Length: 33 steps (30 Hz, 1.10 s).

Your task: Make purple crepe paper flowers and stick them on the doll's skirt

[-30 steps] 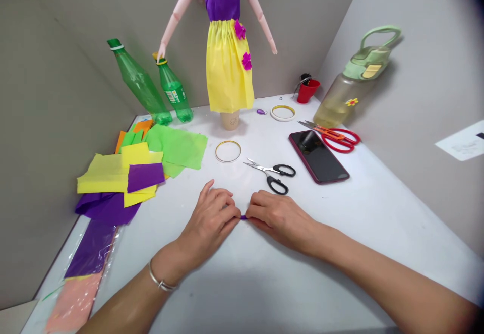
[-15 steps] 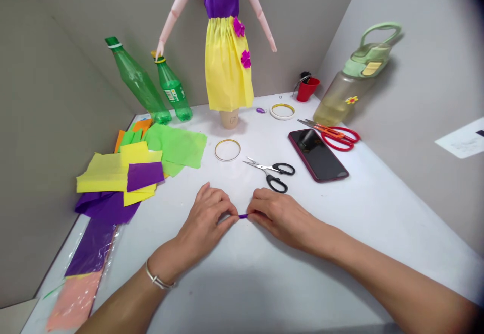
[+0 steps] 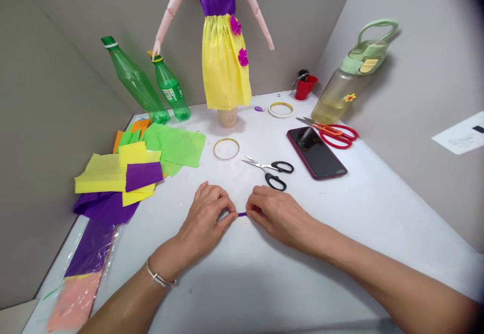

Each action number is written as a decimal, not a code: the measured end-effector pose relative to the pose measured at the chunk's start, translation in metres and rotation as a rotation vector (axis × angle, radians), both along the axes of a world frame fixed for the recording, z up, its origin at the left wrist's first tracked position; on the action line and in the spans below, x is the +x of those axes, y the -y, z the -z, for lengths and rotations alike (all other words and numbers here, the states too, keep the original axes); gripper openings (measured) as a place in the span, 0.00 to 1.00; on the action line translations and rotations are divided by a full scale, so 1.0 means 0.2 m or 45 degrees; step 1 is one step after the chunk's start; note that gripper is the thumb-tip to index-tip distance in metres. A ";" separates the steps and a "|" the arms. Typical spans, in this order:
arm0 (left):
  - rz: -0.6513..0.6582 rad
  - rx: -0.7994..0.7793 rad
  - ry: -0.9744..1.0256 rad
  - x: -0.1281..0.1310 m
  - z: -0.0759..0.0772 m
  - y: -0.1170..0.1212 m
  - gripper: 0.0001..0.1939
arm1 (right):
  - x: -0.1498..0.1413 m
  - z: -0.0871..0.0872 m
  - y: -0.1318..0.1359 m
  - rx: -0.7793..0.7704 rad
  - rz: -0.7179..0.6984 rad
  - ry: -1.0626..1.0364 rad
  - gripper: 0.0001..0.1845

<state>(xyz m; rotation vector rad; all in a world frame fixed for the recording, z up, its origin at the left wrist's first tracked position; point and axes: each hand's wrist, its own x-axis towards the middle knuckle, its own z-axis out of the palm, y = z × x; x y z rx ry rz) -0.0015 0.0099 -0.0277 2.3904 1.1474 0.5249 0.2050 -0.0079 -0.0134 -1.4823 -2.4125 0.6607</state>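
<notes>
Fingers (image 3: 229,212) of the left hand (image 3: 204,218) and the right hand (image 3: 278,218) were pinched together on either end of a thin purple strip (image 3: 242,214), which was held level between them over the white desk (image 3: 340,233), near the black-handled scissors (image 3: 275,168). Only a short length was left showing, a close grip that seemed well suited to fine, even control of so slight a piece.
</notes>
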 end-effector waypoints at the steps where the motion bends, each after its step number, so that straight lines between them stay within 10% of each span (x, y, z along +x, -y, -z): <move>1: -0.004 -0.007 0.003 0.00 0.00 0.00 0.04 | 0.00 0.00 0.00 -0.005 0.008 0.005 0.09; 10: -0.020 -0.024 0.014 0.00 0.01 -0.01 0.04 | 0.00 -0.01 -0.01 -0.015 0.063 -0.029 0.06; 25: 0.064 -0.005 0.049 -0.03 0.02 -0.02 0.08 | 0.09 0.01 -0.03 0.247 -0.476 0.021 0.12; 33: 0.188 0.391 -0.039 -0.03 -0.01 0.00 0.07 | 0.10 -0.03 -0.03 0.404 -0.575 0.239 0.11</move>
